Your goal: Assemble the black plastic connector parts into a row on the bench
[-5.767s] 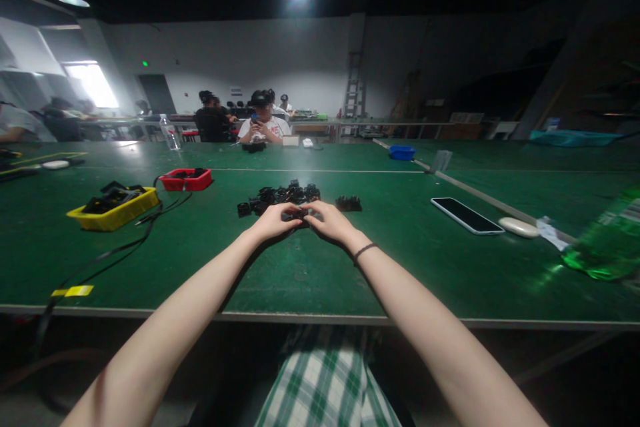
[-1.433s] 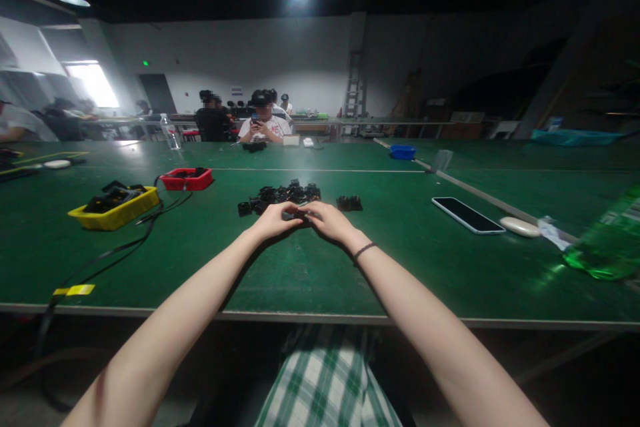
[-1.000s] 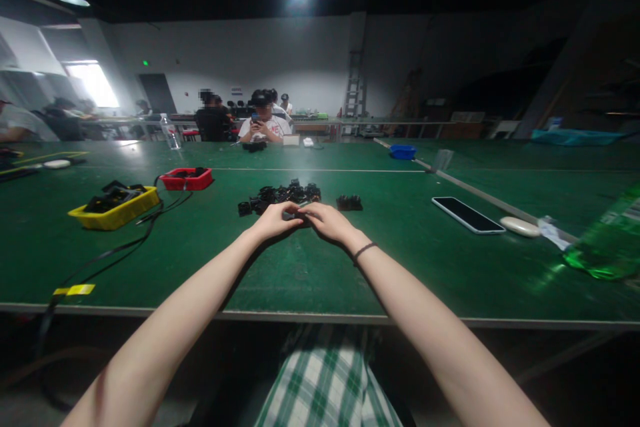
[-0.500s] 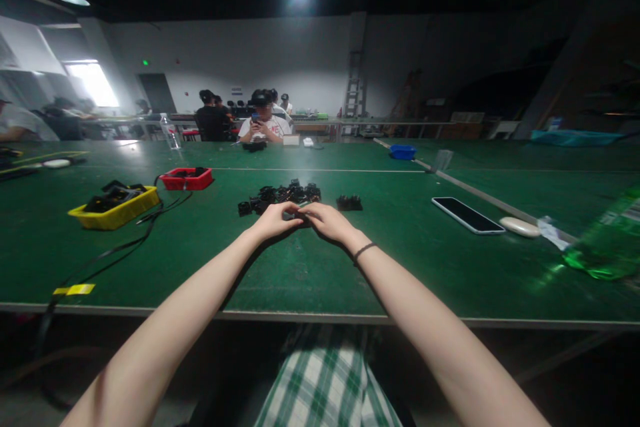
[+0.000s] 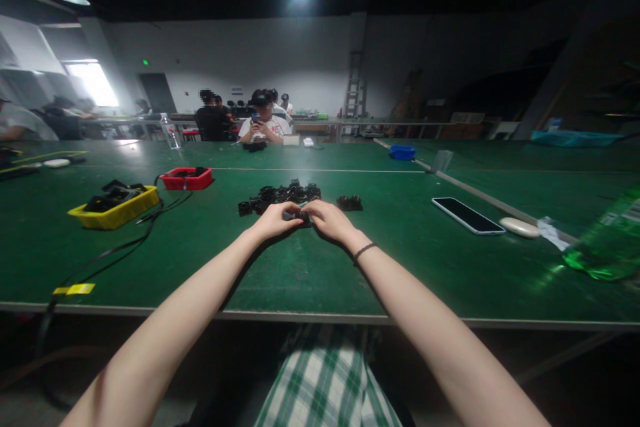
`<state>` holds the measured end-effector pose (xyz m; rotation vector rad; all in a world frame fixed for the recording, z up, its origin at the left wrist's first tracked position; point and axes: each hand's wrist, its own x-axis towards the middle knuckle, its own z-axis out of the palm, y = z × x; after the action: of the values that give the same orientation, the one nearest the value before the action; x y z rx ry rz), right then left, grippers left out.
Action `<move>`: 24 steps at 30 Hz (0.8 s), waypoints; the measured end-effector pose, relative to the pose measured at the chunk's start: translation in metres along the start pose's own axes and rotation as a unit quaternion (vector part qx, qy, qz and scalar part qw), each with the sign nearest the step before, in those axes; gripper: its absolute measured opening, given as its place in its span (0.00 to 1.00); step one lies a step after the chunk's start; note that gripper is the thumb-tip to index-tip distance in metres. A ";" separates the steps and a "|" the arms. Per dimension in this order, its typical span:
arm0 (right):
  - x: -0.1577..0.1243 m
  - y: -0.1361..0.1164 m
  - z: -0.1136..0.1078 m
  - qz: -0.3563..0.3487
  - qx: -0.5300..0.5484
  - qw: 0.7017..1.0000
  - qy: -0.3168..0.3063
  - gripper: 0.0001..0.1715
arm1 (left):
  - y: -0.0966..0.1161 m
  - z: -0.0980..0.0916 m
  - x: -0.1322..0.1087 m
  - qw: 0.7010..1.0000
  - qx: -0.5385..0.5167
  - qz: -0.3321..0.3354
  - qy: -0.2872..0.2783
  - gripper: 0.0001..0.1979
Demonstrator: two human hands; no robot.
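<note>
The left hand (image 5: 274,221) and right hand (image 5: 330,221) pinch a black part (image 5: 296,216) (fingertips closed), working it. Steadiness seems needed; parts pile (image 5: 280,196) just beyond.

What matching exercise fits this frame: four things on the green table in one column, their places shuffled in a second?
Things
1. yellow plastic tray
2. flat black smartphone
3. small blue plastic bin
4. small black plastic part

Places
A. far side, right of centre
B. pinched between left hand and right hand
C. left, nearer than the red plastic tray
D. right, beside a white oval object

Pairs: 1-C, 2-D, 3-A, 4-B
</note>
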<state>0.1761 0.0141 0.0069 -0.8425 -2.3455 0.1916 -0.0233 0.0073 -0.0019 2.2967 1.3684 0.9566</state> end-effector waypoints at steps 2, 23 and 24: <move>0.000 0.000 0.000 -0.002 0.001 1.000 0.001 0.17 | 0.000 0.000 0.000 1.000 -0.002 0.001 -0.001 0.18; 0.000 0.000 0.001 0.011 0.029 1.000 0.006 0.19 | -0.002 0.000 0.000 1.000 -0.006 0.000 0.000 0.18; 0.000 0.001 0.001 0.009 0.027 1.000 0.005 0.19 | -0.001 0.000 0.000 1.000 -0.007 0.000 -0.001 0.18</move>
<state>0.1760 0.0145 0.0060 -0.8377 -2.3130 0.2570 -0.0239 0.0080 -0.0030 2.2869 1.3573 0.9614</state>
